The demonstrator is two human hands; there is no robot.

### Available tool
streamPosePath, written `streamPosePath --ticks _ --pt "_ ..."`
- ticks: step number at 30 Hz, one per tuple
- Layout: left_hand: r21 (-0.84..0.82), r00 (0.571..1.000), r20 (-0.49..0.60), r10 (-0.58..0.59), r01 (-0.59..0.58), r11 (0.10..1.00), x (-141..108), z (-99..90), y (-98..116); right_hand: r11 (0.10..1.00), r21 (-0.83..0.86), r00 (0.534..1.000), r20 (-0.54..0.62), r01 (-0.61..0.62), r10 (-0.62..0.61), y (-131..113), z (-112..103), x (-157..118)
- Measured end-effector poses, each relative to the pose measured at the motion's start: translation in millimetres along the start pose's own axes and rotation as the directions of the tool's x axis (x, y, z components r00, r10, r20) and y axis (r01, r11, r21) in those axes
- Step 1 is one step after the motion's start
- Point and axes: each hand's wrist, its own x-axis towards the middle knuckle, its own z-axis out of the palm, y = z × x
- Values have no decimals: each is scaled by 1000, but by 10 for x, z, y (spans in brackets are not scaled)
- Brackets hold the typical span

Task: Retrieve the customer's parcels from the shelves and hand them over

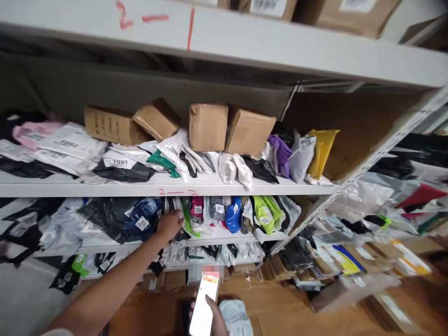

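My left hand (170, 225) reaches into the second shelf, among upright bagged parcels, between a dark blue plastic parcel (143, 219) and a bright green one (189, 219). Its fingers are bent against the packages; what they grip is partly hidden. Low in the view, my right hand (216, 313) is wrapped around a smartphone (202, 305) with a lit, mostly white screen, and its thumb lies over the screen's right side. A magenta parcel (197, 206), a grey parcel (217, 208) and a blue parcel (233, 214) stand right of my left hand, with numbered labels.
Cardboard boxes (208, 127) and bagged parcels fill the shelf above, its edge (122, 190) marked in red. A slotted metal post (364, 163) rises at right. Beyond it lie piled parcels (360, 200) and floor boxes (353, 291). A pale bag (235, 317) is near the phone.
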Motion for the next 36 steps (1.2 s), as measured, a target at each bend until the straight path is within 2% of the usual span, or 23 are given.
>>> streamPosePath --ticks 3,6,11,15,19,23,27,29,31,34,36 --pt "62 992 106 -62 55 997 221 97 -227 991 133 1000 5 27 -28 -159 326 191" --pt "86 987 160 -11 -3 996 192 162 -422 994 82 997 -11 76 -75 -330 633 380" --pt "84 975 172 140 -157 984 74 201 -560 991 85 994 12 104 -106 -446 1110 810" --pt "72 978 158 137 -149 986 61 266 -610 974 175 989 24 141 -147 -521 1358 1094" --pt "31 988 124 89 -93 995 12 365 -718 936 272 971 23 224 -239 -662 1420 1178" --pt "-30 999 6 42 -42 999 -61 508 -807 918 293 960 -1 268 -280 -715 1422 1173" --pt "-17 987 -18 157 -157 987 -20 545 -772 920 275 959 -37 280 -281 -614 1396 1146" --pt "-6 973 33 229 -229 973 56 458 -749 923 261 959 -82 282 -270 -509 1351 1096" --pt "-46 943 149 298 -294 955 144 320 -752 940 225 966 -91 255 -240 -384 1297 1021" --pt "-133 861 358 361 -336 932 239 117 -768 983 64 985 -20 173 -172 -223 1262 894" --pt "-152 844 384 374 -342 927 262 42 -749 992 -22 992 18 125 -124 -172 1300 838"
